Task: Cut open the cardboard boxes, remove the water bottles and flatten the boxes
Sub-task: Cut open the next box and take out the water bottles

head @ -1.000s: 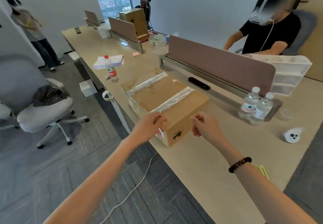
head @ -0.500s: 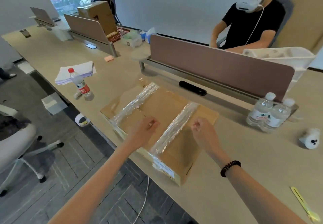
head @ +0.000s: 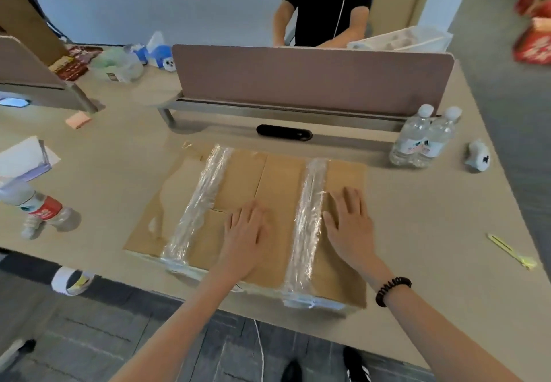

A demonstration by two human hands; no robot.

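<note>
Starting at the left edge of the tabletop (head: 119, 154), a red-labelled bottle (head: 44, 213) is seen, with a stack of paper (head: 24, 157) behind it. At the middle of the near edge the cardboard box (head: 277, 178) is set, its top flaps closed and crossed from far side to near side by two strips of clear tape (head: 202, 199). The left hand (head: 246, 231) is laid flat on the box top between the two strips, fingers straight and slightly spread. The right hand (head: 350, 223) is laid flat just right of the right-hand strip, fingers spread; nothing is gripped by either hand. A dark beaded bracelet (head: 392, 290) is worn on the right wrist. Towards the far right corner, two water bottles (head: 423, 140) are stood touching each other at the end of the desk divider (head: 310, 78), well apart from the box. A yellow cutter (head: 511, 252) is left lying near the right edge.
</note>
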